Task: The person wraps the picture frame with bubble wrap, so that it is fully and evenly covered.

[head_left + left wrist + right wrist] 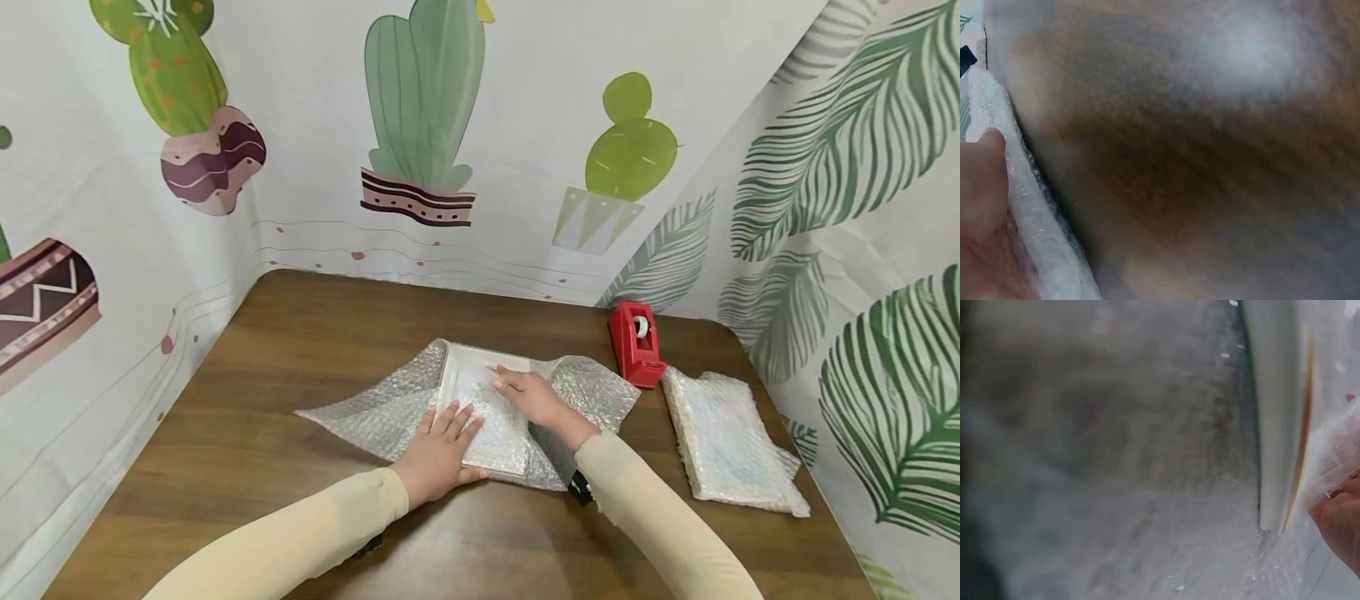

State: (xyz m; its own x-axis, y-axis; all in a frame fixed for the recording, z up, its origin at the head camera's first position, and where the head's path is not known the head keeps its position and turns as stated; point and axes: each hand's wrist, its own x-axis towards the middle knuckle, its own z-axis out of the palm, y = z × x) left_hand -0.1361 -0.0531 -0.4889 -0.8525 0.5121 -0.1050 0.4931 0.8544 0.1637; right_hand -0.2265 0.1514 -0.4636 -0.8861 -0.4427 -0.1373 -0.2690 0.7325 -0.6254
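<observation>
A white rectangular frame (pixel 491 417) lies on the brown table, with bubble wrap (pixel 367 410) under it and spread out to both sides. A clear layer of the wrap seems to cover the frame's face. My left hand (pixel 438 454) presses on the lower left of the frame with fingers spread, its thumb along the near edge. On the upper right part, my right hand (pixel 536 400) rests with its index finger stretched out over the face. In the right wrist view, the frame's pale side (pixel 1282 419) stands beside that hand, whose fingers are partly cut off.
At the back right stands a red tape dispenser (pixel 637 346) with a roll of tape. Near the table's right edge lies a flat bubble-wrapped package (pixel 731 442). A printed cloth (pixel 300 167) with cacti and leaves hangs behind and beside the table (pixel 247 467).
</observation>
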